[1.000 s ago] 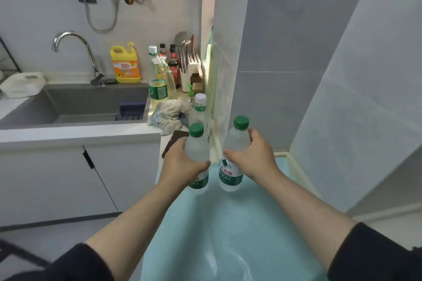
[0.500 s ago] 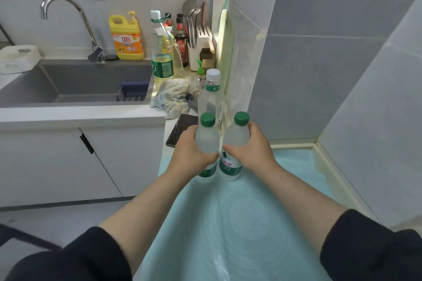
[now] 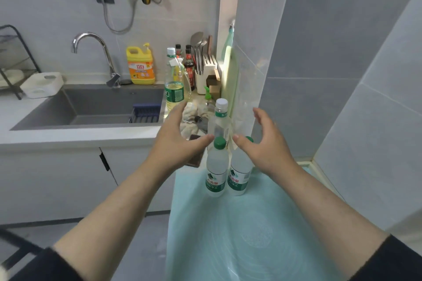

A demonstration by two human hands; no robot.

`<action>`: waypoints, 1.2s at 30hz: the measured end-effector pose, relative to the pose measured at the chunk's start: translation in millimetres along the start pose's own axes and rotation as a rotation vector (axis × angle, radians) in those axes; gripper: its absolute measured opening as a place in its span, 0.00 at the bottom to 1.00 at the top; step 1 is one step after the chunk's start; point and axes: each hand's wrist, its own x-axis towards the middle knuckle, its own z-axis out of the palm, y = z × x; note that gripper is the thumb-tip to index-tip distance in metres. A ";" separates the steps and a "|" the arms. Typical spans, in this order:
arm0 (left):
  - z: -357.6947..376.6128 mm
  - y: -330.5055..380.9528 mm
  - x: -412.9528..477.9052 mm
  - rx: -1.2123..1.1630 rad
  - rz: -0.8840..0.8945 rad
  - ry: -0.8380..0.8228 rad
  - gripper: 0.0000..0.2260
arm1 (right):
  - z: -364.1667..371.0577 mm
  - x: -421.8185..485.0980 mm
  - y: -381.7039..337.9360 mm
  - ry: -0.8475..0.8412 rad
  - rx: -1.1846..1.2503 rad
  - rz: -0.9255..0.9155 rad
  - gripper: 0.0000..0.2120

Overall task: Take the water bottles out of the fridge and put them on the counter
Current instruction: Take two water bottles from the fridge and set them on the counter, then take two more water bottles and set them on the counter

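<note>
Green-capped bottles point(image 3: 216, 166) stand upright, caps up.

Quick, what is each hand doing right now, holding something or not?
Left hand: open, holding nothing, beside the left green-capped bottle.
Right hand: open, holding nothing, beside the right green-capped bottle.

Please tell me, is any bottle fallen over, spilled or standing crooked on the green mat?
Nothing stands out. The two green-capped bottles stand upright side by side on the green mat, no spill visible. Both hands, left hand and right hand, are open beside them.
</note>
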 end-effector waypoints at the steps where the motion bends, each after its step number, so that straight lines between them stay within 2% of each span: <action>1: -22.9 15.6 -7.2 0.039 0.048 0.041 0.42 | -8.5 -8.2 -24.8 0.014 -0.023 -0.066 0.38; 4: -98.9 62.3 -44.3 0.122 0.158 0.131 0.39 | -28.0 -34.5 -110.6 0.027 -0.052 -0.267 0.37; 8: -189.4 114.1 -108.9 0.093 0.158 0.293 0.39 | -37.3 -68.2 -217.6 -0.065 -0.006 -0.475 0.36; 13: -294.0 194.5 -228.1 0.349 0.179 0.529 0.39 | -32.7 -147.9 -331.4 -0.162 0.218 -0.725 0.34; 18: -344.8 259.0 -355.8 0.530 0.209 0.679 0.36 | -26.3 -244.6 -395.2 -0.257 0.425 -0.961 0.35; 22: -371.9 308.6 -468.2 0.658 0.176 0.845 0.28 | -30.0 -335.4 -452.1 -0.353 0.562 -1.123 0.34; 28: -414.4 360.8 -628.6 0.797 0.096 1.100 0.31 | -23.3 -476.3 -536.4 -0.536 0.764 -1.369 0.31; 31: -440.4 371.7 -706.0 0.826 0.006 1.225 0.26 | -8.6 -546.8 -574.6 -0.631 0.814 -1.431 0.31; 36: -482.5 382.6 -829.2 0.882 -0.103 1.398 0.32 | 26.3 -667.9 -631.4 -0.752 0.901 -1.484 0.31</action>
